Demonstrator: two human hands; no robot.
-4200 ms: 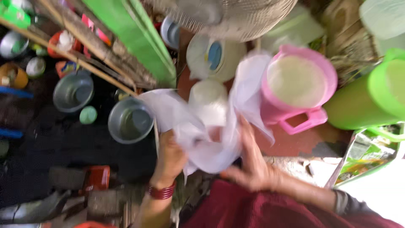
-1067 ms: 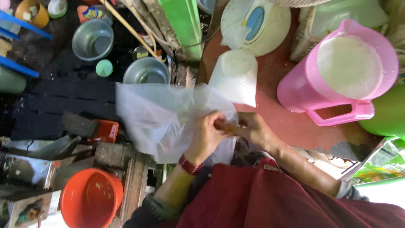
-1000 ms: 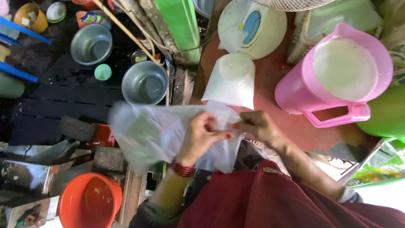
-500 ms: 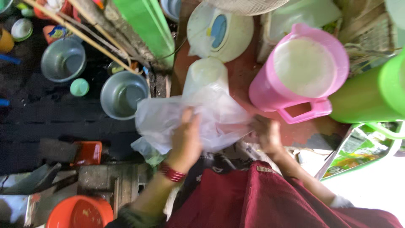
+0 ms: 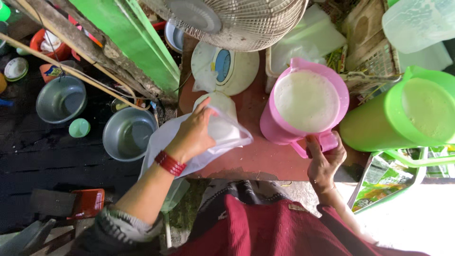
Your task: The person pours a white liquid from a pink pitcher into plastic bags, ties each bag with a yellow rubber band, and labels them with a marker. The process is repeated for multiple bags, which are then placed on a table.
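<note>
My left hand (image 5: 193, 137) pinches the limp plastic bag (image 5: 222, 135) open (slippery, weightless), right hand (image 5: 324, 159) closed on the brimful pink jug (image 5: 305, 106)'s handle

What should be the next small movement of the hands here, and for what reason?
Probably the right hand should close fully on the handle of the pink plastic jug and lift it. It touches that handle, the jug is full of pale liquid, and the left hand holds the thin clear plastic bag beside it.

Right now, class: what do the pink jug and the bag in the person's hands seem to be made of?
Pink jug: likely moulded plastic, opaque, smooth with a soft sheen. Bag: thin plastic film, translucent white and creased, held by the left hand.
</note>
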